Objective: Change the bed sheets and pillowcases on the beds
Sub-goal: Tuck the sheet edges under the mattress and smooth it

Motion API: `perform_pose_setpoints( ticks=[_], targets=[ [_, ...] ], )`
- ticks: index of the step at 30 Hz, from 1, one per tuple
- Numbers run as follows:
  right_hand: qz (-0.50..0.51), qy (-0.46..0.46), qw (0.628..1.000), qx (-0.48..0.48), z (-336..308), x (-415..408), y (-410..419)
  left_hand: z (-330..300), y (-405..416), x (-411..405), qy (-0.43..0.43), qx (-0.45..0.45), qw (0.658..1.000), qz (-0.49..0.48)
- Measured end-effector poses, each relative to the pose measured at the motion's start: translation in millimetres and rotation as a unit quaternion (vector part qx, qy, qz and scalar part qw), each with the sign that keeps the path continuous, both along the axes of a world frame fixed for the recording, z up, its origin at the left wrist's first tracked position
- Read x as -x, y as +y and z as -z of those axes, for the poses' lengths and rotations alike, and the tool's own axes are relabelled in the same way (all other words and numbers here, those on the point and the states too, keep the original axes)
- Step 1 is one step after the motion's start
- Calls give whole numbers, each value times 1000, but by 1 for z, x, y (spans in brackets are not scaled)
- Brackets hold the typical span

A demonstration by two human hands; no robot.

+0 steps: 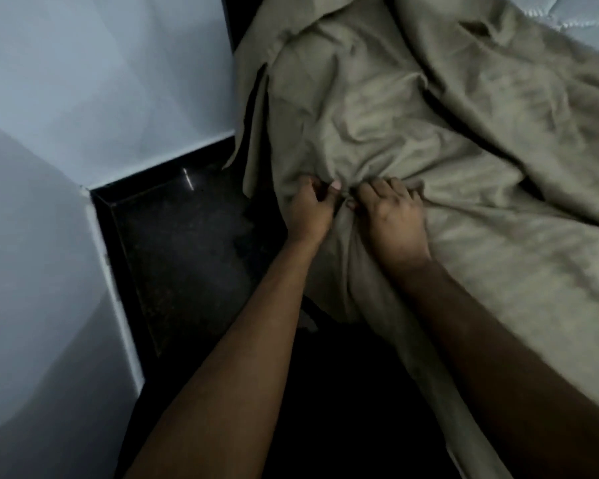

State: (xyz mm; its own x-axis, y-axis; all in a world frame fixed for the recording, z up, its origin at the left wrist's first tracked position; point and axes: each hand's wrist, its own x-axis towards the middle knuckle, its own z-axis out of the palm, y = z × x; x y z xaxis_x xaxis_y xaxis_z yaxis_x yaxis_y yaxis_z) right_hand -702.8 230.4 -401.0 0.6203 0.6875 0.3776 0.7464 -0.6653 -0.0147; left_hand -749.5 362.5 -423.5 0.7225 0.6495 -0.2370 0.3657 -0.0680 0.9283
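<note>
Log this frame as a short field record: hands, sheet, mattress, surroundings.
left hand: left hand grips a bunched fold of the crumpled olive-beige fabric bed sheet
right hand: right hand grips the same bunch, close beside the left
sheet state: rumpled, loose, hanging over the bed edge
mattress: white quilted mattress bare at the top right corner
floor: dark glossy floor beside the bed
wall: pale grey-white wall on the left

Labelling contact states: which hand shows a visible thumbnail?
The left hand: its pale thumbnail shows above the bunched olive sheet. The right hand shows only its back and knuckles.
</note>
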Motion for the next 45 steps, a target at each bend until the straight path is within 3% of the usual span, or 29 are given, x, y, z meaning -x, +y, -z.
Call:
perform_pose_setpoints(
  ticks=[5,7,11,13,15,17,20,25,30,32,34,36,38,40,42,45],
  targets=[
    [32,-32,997,-55,5,0,6,37,-2,-9,-128,-122,984,25],
    [46,15,996,-76,-6,9,11,30,2,-7,-120,-117,986,-19],
    [88,123,983,-107,-41,29,-20,-31,6,-10,-140,29,984,-110],
    [119,83,987,-65,-40,40,-41,-68,14,-23,-197,91,967,-132],
    [146,64,986,-55,-37,57,-59,-86,23,-35,-229,61,962,-133],
    [176,68,980,-67,-37,72,-76,-79,36,-48,-238,80,954,-163],
    [196,63,978,-31,-39,117,-97,-59,42,-32,-215,208,945,-131],
    [188,77,979,29,-41,141,-119,-60,35,-21,-213,261,936,-100],
    [204,45,978,-26,-55,127,-113,-61,17,-6,-189,114,970,-100],
    [193,56,980,-10,-39,131,-112,-46,-9,10,-133,10,986,-102],
    [174,12,985,10,-15,138,-115,-25,-56,40,-58,-21,991,-116],
    [122,-26,992,12,12,152,-128,5,-108,79,-49,-19,995,-81],
    [86,-23,996,24,37,172,-153,38,-151,114,-51,-95,994,2],
    [102,-19,994,41,56,193,-188,59,-175,141,-30,-219,968,122],
    [133,-19,990,50,67,212,-220,60,-178,152,-8,-333,918,217],
    [180,-16,983,34,76,243,-253,42,-179,154,5,-402,858,320]
  ],
)
